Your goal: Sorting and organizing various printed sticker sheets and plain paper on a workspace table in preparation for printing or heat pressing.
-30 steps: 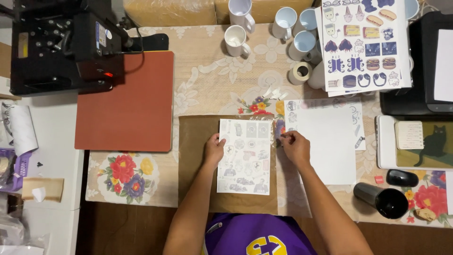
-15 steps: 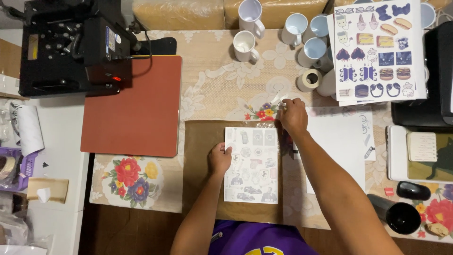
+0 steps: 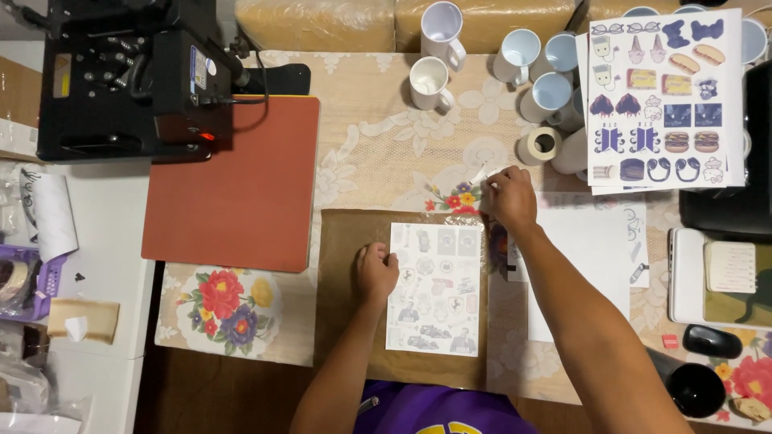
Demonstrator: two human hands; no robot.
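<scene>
A printed sticker sheet (image 3: pixel 435 289) lies on a brown paper sheet (image 3: pixel 346 241) in front of me. My left hand (image 3: pixel 376 272) presses on the sticker sheet's left edge, fingers curled. Farther out, my right hand (image 3: pixel 510 197) pinches a thin clear film (image 3: pixel 485 178) lifted off the sheet's upper right corner. A white paper sheet (image 3: pixel 591 249) lies just right of my right forearm.
A black heat press (image 3: pixel 129 76) with its red pad (image 3: pixel 237 181) stands at the left. Several white mugs (image 3: pixel 430 80) and a tape roll (image 3: pixel 539 145) sit at the back. A colourful printed sheet (image 3: pixel 663 96) rests at the right, with a black mouse (image 3: pixel 712 341) and dark cup (image 3: pixel 696 390) below.
My right hand has moved away from me, from the sheet's upper right corner toward the mugs, pulling the clear film with it. My left hand has stayed on the sheet's left edge.
</scene>
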